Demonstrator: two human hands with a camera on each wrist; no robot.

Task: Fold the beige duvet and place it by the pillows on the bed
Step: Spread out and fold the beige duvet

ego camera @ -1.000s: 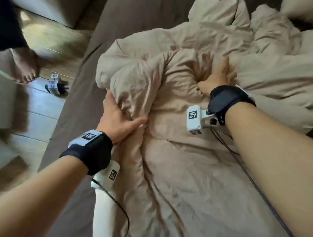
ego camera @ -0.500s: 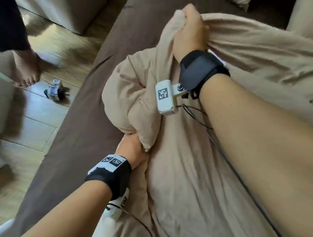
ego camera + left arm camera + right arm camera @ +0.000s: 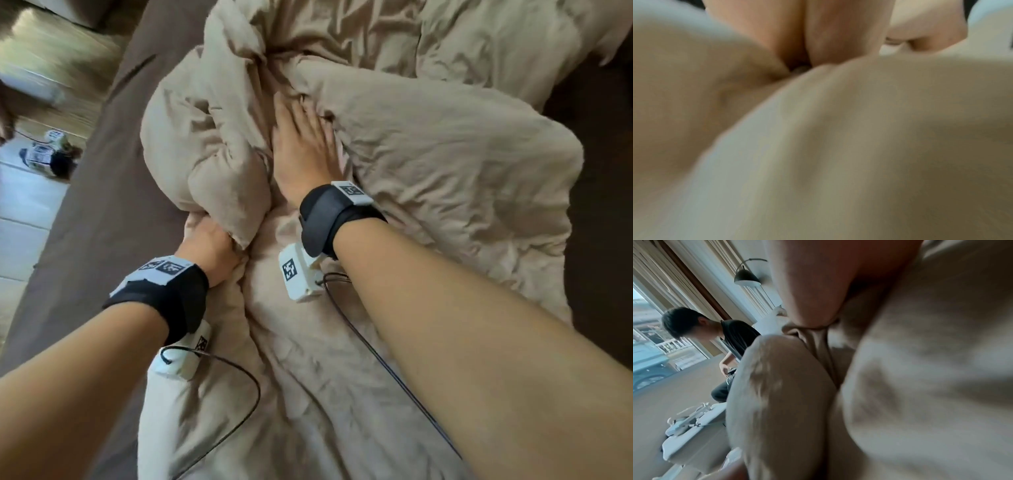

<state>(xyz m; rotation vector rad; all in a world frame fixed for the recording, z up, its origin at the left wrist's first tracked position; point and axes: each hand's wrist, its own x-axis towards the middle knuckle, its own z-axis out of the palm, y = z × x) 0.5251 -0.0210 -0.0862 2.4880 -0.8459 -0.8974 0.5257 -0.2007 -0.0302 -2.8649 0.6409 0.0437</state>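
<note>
Head view, bed (image 3: 85, 212): brown sheet, bare along its left side.
Beige duvet (image 3: 428, 164): crumpled over the bed's middle.
Right hand (image 3: 301, 150): flat on the duvet, grip wide.
Left hand (image 3: 209, 250): grip holding a bunched duvet fold.

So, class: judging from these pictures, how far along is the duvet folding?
Done: little; the beige duvet lies bunched and creased on the brown bed, no neat fold showing. In hand: the left hand grips a bunched edge while the right hand lies flat on the fabric. Left: the folding and placing by the pillows, which cannot be told apart here.
</note>
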